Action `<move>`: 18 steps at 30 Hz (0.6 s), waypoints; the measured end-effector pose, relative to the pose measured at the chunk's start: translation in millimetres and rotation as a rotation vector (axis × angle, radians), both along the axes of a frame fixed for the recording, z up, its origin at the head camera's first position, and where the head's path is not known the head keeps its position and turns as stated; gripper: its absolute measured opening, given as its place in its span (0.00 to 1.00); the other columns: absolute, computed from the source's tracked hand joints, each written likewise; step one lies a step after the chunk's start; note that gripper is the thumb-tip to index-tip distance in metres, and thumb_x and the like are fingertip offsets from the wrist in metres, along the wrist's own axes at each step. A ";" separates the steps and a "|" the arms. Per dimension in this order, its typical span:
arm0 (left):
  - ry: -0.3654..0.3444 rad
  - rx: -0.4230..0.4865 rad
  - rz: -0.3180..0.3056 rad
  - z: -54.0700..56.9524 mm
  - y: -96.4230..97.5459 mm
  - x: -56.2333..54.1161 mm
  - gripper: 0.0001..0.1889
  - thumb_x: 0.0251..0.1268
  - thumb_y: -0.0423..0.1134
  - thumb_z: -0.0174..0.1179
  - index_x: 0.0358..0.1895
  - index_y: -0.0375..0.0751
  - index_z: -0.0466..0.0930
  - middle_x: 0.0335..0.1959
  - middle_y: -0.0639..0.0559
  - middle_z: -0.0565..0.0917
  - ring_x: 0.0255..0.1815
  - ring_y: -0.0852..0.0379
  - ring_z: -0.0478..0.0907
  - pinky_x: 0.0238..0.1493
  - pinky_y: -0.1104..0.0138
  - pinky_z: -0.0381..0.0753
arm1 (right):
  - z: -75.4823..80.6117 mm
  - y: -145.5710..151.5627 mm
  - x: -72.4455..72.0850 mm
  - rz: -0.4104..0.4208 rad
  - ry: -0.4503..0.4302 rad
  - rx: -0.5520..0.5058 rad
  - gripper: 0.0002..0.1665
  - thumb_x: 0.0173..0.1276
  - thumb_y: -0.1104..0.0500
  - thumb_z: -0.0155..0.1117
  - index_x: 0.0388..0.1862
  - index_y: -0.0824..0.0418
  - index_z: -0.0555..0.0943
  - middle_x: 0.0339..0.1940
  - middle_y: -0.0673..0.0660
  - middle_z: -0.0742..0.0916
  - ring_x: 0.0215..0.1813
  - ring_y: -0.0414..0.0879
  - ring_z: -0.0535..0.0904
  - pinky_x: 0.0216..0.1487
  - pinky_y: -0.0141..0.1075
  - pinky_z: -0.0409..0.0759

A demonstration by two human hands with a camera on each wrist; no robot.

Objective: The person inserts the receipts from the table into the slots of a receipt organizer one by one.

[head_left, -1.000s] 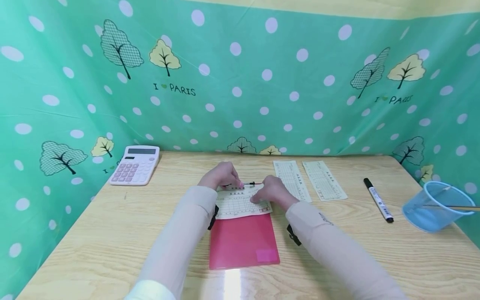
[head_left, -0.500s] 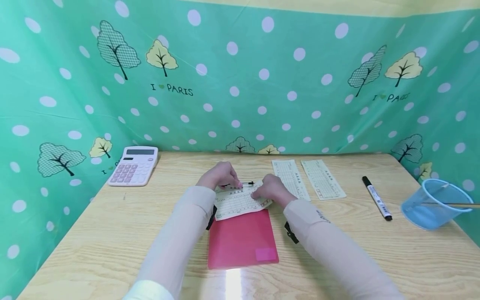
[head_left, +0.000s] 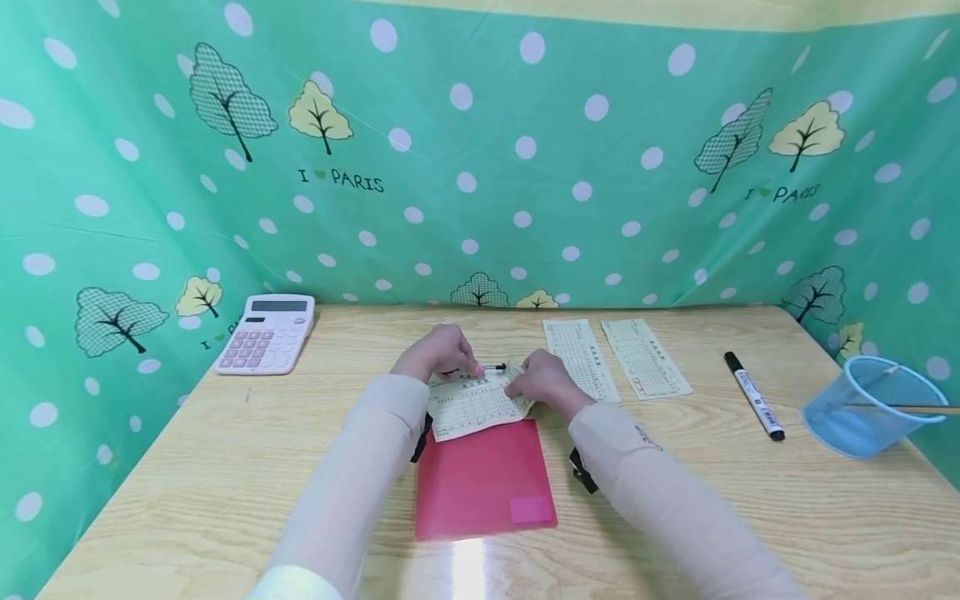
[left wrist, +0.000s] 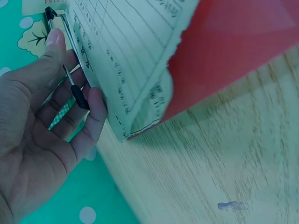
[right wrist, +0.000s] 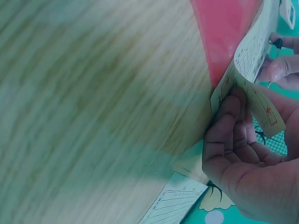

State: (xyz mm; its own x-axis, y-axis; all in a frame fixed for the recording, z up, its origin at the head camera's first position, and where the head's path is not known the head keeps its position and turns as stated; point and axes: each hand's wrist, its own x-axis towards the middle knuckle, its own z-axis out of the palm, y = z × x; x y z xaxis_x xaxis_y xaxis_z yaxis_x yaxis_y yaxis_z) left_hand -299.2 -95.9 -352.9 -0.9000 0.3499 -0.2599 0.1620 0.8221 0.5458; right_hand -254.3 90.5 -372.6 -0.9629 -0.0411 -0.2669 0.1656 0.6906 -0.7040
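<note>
A pale printed form [head_left: 472, 407] lies over the upper part of a red folder [head_left: 480, 479], which has a metal wire clip with black tips [left wrist: 79, 96] at its far edge. My left hand [head_left: 441, 352] holds that clip, its thumb [left wrist: 55, 44] on one wire and its other fingers behind. With my right hand [head_left: 546, 377] I pinch the form's right side, bending it upward. In the right wrist view the form's raised end [right wrist: 268, 114] curls over the fingers of the right hand [right wrist: 252, 175]. Part of the clip is hidden by the left hand in the head view.
Two more printed slips lie to the right, one nearer [head_left: 581, 358] and one farther [head_left: 647, 358]. Beyond them are a marker pen [head_left: 753, 396] and a tilted blue mesh cup [head_left: 847, 421] with a pencil. A pink calculator [head_left: 266, 337] sits at the back left.
The form has turned askew, and its right side, flatter a second ago, is now lifted and crumpled in my right hand. My left hand stays at the clip.
</note>
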 end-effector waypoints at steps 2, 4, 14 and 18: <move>0.000 0.005 -0.002 0.7 -0.8 0.8 0.09 0.64 0.41 0.72 0.31 0.38 0.90 0.34 0.51 0.86 0.21 0.62 0.68 0.33 0.66 0.83 | 0.4 -0.6 0.9 -0.005 -0.001 -0.001 0.10 0.61 0.63 0.74 0.31 0.67 0.80 0.29 0.57 0.83 0.28 0.44 0.78 0.28 0.32 0.76; 0.001 0.010 -0.004 1.4 -1.6 1.5 0.09 0.64 0.41 0.72 0.32 0.38 0.90 0.36 0.51 0.87 0.22 0.61 0.69 0.33 0.66 0.83 | 1.3 -0.7 1.6 -0.004 -0.003 -0.003 0.10 0.61 0.63 0.74 0.33 0.68 0.80 0.31 0.58 0.84 0.29 0.45 0.78 0.29 0.32 0.76; 0.006 0.028 -0.013 -1.2 -2.6 -0.2 0.09 0.63 0.40 0.73 0.29 0.38 0.90 0.37 0.51 0.88 0.19 0.62 0.67 0.31 0.66 0.82 | 6.5 5.5 3.9 -0.004 -0.074 -0.078 0.16 0.62 0.58 0.72 0.43 0.67 0.81 0.40 0.58 0.82 0.42 0.50 0.75 0.49 0.42 0.75; 0.008 0.018 -0.016 -3.0 -1.5 -1.1 0.10 0.63 0.40 0.73 0.28 0.39 0.90 0.32 0.53 0.86 0.15 0.63 0.62 0.28 0.67 0.79 | 5.8 5.2 5.0 -0.010 -0.069 -0.077 0.15 0.62 0.56 0.74 0.40 0.65 0.82 0.36 0.56 0.82 0.40 0.49 0.75 0.45 0.40 0.75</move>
